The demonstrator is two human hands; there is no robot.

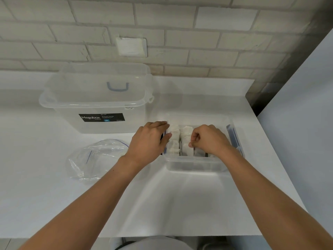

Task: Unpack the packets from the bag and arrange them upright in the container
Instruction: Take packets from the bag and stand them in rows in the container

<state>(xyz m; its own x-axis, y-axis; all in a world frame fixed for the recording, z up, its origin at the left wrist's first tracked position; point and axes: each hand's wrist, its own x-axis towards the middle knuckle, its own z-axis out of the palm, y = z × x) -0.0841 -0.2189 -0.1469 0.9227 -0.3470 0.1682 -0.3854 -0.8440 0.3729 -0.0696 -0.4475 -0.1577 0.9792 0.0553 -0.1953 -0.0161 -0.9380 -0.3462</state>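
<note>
**Packets: upright seating in the container, in progress**

Packets [180,139] stand in rows inside the small clear container [194,164] at the right of the counter [171,204]. The right hand [210,139] is curled, its thumb and fingertips pressed together on the top edge of one white packet near the middle of the container. The left hand [149,141] lies against the container's left wall, fingers loosely extended over the rim and touching the leftmost packets; it appears to steady them, not to grip.

Assessment: the step in hand is seating and aligning the pinched packet. It should be lowered straight down into its gap, with the left hand bracing the neighbouring row so it does not lean or topple. Release should follow only when the packet rests on the floor of the container.

The clear zip bag [93,159] lies slack on the counter to the left, apparently emptied; contents cannot be confirmed. A large lidded storage box [97,98] stands behind it, untouched.
</note>
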